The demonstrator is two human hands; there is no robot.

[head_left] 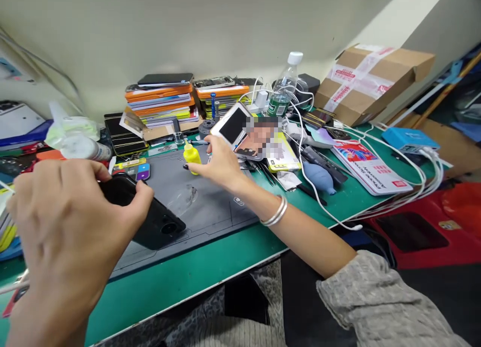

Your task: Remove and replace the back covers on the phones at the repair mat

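My left hand [71, 226] is closed around one end of a black phone [160, 219], thumb on one side and fingers on the other. The phone is tilted over the grey work mat [210, 201], its round camera area facing me. Over the mat's far side, my right hand [221, 164] reaches out with its thumb apart from the curled forefinger. The thumb overlaps the lower part of a small yellow bottle [191, 155]; whether they touch, I cannot tell. Just beyond the fingers is a white-framed phone [232, 125] with a dark screen. The other right-hand fingers are hidden.
Stacked trays and phones [161, 101] line the wall. A water bottle [280, 94] and a taped cardboard box [370, 81] stand behind. On the right lie a blue air blower [318, 177], white cables, a flat printed package [370, 166] and a blue charger [409, 139].
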